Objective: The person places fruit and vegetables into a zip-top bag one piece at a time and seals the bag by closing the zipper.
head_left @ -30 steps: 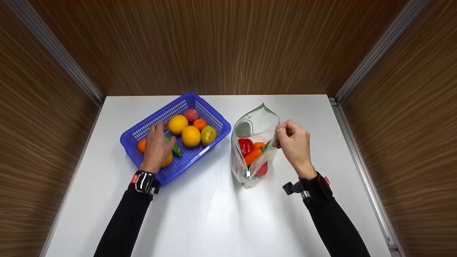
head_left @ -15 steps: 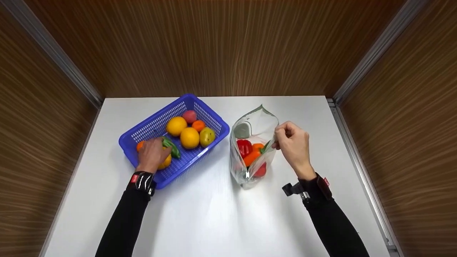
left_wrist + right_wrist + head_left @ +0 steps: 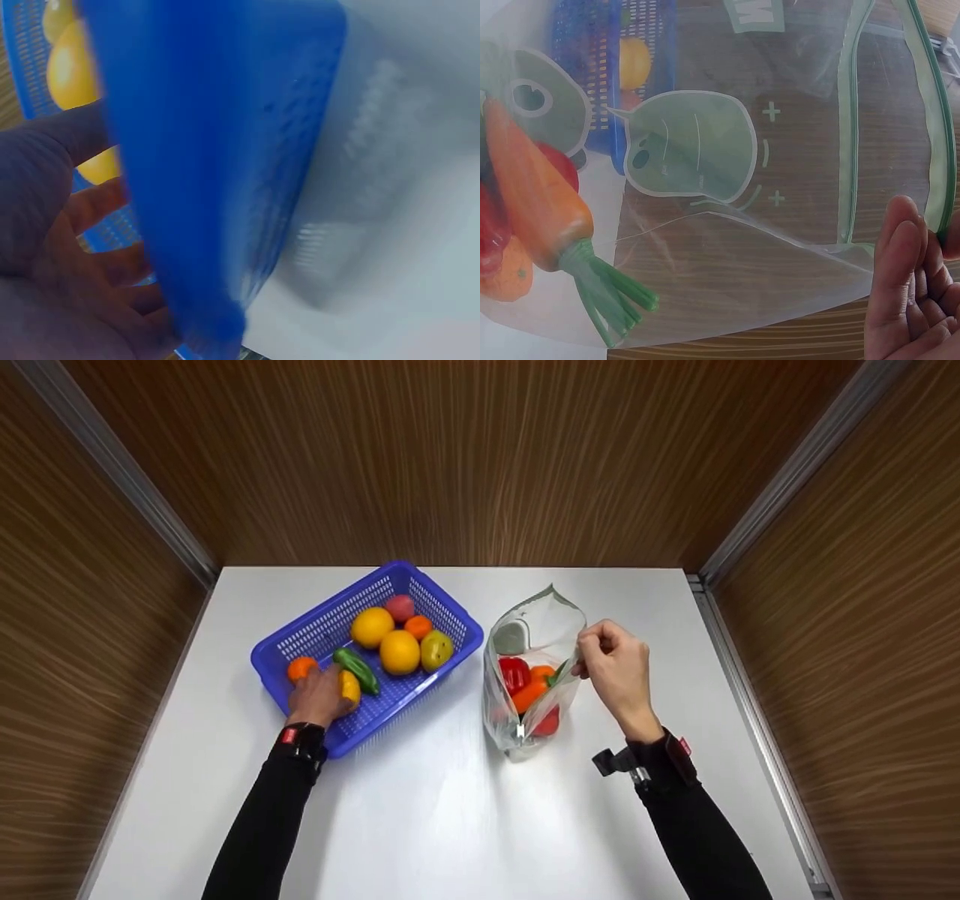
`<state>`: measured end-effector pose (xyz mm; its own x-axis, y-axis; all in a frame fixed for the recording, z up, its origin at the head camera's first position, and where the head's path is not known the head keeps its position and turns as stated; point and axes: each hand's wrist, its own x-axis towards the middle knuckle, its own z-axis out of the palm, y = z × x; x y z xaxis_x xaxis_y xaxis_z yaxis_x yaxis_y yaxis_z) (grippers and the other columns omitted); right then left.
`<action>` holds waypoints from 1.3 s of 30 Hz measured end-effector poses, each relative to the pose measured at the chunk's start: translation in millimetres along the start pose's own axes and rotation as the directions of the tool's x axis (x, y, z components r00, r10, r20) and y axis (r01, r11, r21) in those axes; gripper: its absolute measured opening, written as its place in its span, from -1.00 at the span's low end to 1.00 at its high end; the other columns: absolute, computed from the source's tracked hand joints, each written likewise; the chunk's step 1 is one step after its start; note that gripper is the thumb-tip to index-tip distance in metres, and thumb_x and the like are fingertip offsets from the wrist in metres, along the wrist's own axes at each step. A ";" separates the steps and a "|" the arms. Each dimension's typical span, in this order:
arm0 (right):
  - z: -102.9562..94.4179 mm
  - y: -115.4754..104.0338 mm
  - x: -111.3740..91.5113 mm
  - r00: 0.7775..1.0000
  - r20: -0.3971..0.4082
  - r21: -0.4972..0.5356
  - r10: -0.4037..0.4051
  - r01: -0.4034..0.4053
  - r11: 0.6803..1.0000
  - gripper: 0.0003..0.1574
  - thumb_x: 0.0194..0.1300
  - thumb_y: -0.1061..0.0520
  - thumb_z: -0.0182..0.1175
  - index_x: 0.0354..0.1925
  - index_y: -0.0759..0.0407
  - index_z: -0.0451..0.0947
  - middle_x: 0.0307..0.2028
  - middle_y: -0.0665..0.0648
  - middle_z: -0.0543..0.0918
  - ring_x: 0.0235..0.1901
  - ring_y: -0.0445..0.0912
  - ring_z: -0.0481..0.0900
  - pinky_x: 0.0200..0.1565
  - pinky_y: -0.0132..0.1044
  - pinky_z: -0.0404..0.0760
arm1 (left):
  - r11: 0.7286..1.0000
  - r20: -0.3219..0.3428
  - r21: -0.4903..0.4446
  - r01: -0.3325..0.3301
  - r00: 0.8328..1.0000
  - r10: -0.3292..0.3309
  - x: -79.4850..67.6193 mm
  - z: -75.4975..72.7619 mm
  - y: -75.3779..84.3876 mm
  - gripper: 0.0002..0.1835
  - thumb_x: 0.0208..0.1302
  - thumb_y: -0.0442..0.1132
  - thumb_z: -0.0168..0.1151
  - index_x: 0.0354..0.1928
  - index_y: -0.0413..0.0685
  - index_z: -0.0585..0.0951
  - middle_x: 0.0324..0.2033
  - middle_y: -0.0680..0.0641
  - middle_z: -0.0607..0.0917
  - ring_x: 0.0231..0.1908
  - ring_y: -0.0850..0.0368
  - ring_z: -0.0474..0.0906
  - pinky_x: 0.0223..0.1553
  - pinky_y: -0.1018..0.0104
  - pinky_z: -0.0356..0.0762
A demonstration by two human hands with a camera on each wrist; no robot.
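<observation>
In the head view my left hand (image 3: 316, 697) reaches into a blue plastic basket (image 3: 442, 585) and lies against the left side of a yellow bell pepper (image 3: 349, 691). The left wrist view puts its fingers (image 3: 97, 202) behind the blurred basket rim, fingertips hidden, so I cannot tell whether they grip the pepper. My right hand (image 3: 616, 671) pinches the upper right edge of a clear zip bag (image 3: 551, 626), which stands with its mouth apart. Through the bag show a carrot (image 3: 544, 187) with a green top and red vegetables (image 3: 514, 675).
A green pepper (image 3: 357, 670) lies beside the yellow one. Also in the basket are a small orange fruit (image 3: 301, 668), two large oranges (image 3: 400, 652), another small orange fruit (image 3: 418, 626), a pinkish-red fruit (image 3: 400, 607) and a yellow-green fruit (image 3: 436, 651). Wood-grain panels (image 3: 450, 465) border the white table (image 3: 450, 810).
My left hand has moved toward the basket's near left corner, uncovering the green pepper and the small orange fruit. The right hand has kept its hold on the bag.
</observation>
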<state>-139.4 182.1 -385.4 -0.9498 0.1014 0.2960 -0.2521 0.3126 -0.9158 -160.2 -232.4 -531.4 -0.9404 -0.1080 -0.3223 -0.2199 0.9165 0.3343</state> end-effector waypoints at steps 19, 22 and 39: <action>4.9 -1.8 1.0 1.000 0.013 -0.001 -0.025 0.025 1.000 -0.78 0.32 0.46 0.08 -0.46 0.44 0.57 -0.68 0.09 0.53 -0.75 -0.24 0.54 -0.62 -0.46 0.57 | 0.999 -0.021 0.032 -0.008 1.000 0.009 10.5 16.7 -4.3 -0.25 0.20 -0.25 0.49 0.36 -0.33 0.38 0.16 -0.61 0.37 0.14 -0.58 0.44 0.06 -0.44 0.52; 5.4 -2.0 0.5 0.999 0.018 -0.005 -0.026 0.026 1.000 -0.79 0.32 0.46 0.08 -0.45 0.45 0.57 -0.67 0.10 0.54 -0.75 -0.23 0.54 -0.62 -0.46 0.57 | 1.000 -0.029 0.020 -0.013 0.999 0.013 11.2 18.7 -6.0 -0.24 0.19 -0.28 0.49 0.37 -0.37 0.36 0.18 -0.63 0.35 0.15 -0.59 0.44 0.08 -0.44 0.51; 3.8 -0.8 0.6 1.000 0.003 0.008 0.010 -0.010 1.000 -0.80 0.31 0.45 0.08 -0.44 0.48 0.57 -0.67 0.07 0.53 -0.75 -0.22 0.55 -0.61 -0.44 0.58 | 0.995 -0.096 -0.067 -0.070 0.993 0.063 7.1 -8.1 5.3 -0.29 0.28 -0.26 0.43 0.37 -0.37 0.35 0.15 -0.57 0.41 0.12 -0.52 0.46 0.14 -0.40 0.47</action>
<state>-140.5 178.3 -385.5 -0.9526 0.1019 0.2865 -0.2443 0.3043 -0.9207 -170.1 -231.4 -524.7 -0.9730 -0.0868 -0.2137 -0.1708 0.8940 0.4143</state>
